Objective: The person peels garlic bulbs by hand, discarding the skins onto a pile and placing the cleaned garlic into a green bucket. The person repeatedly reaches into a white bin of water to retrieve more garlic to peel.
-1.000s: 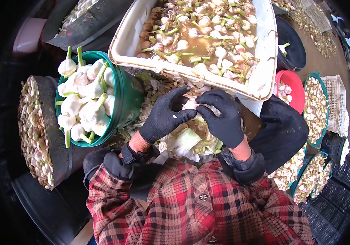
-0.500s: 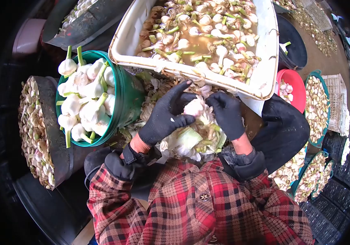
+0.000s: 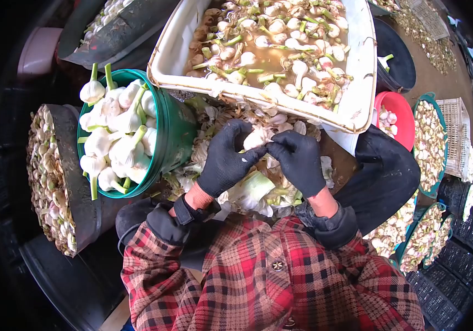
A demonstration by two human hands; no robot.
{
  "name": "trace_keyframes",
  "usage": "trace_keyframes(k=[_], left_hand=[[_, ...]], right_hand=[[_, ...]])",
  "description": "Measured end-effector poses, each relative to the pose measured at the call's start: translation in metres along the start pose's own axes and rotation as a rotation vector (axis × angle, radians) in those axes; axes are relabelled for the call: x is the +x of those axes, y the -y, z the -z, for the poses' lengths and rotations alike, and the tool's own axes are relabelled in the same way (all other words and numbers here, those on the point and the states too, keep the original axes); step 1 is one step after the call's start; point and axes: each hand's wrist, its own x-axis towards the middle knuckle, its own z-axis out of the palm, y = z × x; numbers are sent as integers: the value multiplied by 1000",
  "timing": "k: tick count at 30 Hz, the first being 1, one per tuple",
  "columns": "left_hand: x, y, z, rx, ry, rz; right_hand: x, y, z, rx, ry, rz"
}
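Between my two black-gloved hands is a garlic bulb [image 3: 256, 138], pale with a pinkish tint. My left hand [image 3: 226, 160] wraps it from the left, thumb underneath and fingers behind. At the bulb's right side my right hand [image 3: 297, 160] is closed, thumb and forefinger pinching what looks like its outer skin; the fingertips partly hide it. Below and behind the hands lies a heap of peeled garlic skins [image 3: 256, 190], with loose papery pieces. A green bucket [image 3: 173, 129] of cleaned white garlic bulbs [image 3: 118, 132] with trimmed green stems stands left of my left hand.
A white tub [image 3: 214, 85] of garlic in brown water stands just beyond my hands. A tilted dark container [image 3: 90, 182] of garlic is at far left. On the right are a red basin [image 3: 402, 118], a pale crate [image 3: 452, 138] and green-rimmed baskets [image 3: 445, 132] of garlic.
My right hand has shifted slightly left and down, its fingertips now meeting at the bulb's side. The bulb has turned and moved a little left; loose skin beneath it has dropped away.
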Motion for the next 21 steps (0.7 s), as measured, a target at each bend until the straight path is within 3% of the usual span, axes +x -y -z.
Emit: trace_keyframes(k=[1,6,8,11,12,15,17,19,21], left_hand=[[0,0,1,-49,23,-23],[1,-4,9,-57,110,-32],[-3,-4,11,-327,208,-8],[-4,-7,17,-270,210,45],[-1,-9,20,-301,213,135],[7,-1,21,-353,156,88],[7,-4,16,-408,117,124],[7,-6,14,-207,42,135],[7,-1,10,-140,48,37]], right_hand=[[1,1,1,13,62,-95],[5,-17,0,-64,51,-114],[9,-32,7,-100,-3,-102],[9,-48,24,-345,7,-120],[7,-50,26,-298,31,-77],[5,-42,28,-227,65,14],[6,-25,23,118,70,-122],[9,-9,23,103,101,-99],[11,6,21,-25,66,90]])
